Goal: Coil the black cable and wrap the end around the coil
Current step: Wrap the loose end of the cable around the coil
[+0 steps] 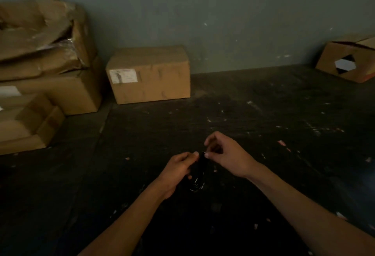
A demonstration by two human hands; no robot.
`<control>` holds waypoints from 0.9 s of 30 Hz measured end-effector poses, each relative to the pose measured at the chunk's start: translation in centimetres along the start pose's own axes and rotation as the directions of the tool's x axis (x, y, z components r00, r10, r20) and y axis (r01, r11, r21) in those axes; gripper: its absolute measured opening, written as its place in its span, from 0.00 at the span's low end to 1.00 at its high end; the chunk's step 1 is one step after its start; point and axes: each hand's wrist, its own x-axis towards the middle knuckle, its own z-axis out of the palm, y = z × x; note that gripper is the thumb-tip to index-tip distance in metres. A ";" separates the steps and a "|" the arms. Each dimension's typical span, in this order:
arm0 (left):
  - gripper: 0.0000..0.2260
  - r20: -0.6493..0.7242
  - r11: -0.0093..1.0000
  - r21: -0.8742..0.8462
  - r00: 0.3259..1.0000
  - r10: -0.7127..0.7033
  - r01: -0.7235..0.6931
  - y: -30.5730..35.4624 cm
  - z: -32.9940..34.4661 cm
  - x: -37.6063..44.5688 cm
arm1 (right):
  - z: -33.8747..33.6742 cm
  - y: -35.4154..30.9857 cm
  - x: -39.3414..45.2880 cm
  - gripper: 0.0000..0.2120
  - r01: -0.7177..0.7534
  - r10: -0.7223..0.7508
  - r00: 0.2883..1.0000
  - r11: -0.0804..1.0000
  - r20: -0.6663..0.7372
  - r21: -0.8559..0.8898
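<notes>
black cable (197, 174) is bunched into a small tight coil, loops hanging down between the two hands, thin highlights on the lower loops; dim light, detail is poor. left hand (178, 171) is closed around the coil's left side, thumb on top near the upper end. right hand (226, 155) sits just right of and above it, thumb and forefinger pinched on the cable's top end, other fingers curled and lifted. both forearms come in from below, hands nearly touching, held above the dark speckled floor (263, 113). beyond the hands, a closed cardboard box (149, 75) against the wall (203, 12); crushed boxes (40, 52) far left of the left hand, an open box (347, 60) far right.
</notes>
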 end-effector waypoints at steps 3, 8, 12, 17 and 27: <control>0.12 -0.015 0.999 -0.006 0.999 0.047 -0.047 0.3 -0.6 -0.3 | 0.5 -1.0 0.5 0.11 0.049 -0.049 0.998 0.999 -0.047 0.014; 0.12 -0.106 0.993 0.001 0.988 0.114 -0.115 0.7 -0.9 -0.3 | 1.7 -1.4 0.7 0.09 0.096 -0.096 0.987 0.995 -0.130 -0.006; 0.10 -0.146 0.992 -0.060 0.984 0.100 -0.110 0.8 -0.8 -0.2 | 2.2 -1.1 0.3 0.14 0.110 -0.126 0.984 0.986 -0.125 -0.123; 0.11 -0.119 0.980 -0.197 0.993 -0.025 0.001 1.0 -0.5 -0.2 | 2.3 -1.3 -0.6 0.13 0.180 -0.213 0.965 0.962 -0.151 -0.206; 0.09 -0.040 0.904 -0.371 0.969 -0.244 0.213 1.4 -0.3 0.2 | 2.9 -0.3 -1.4 0.09 0.339 -0.428 0.890 0.851 -0.155 -0.401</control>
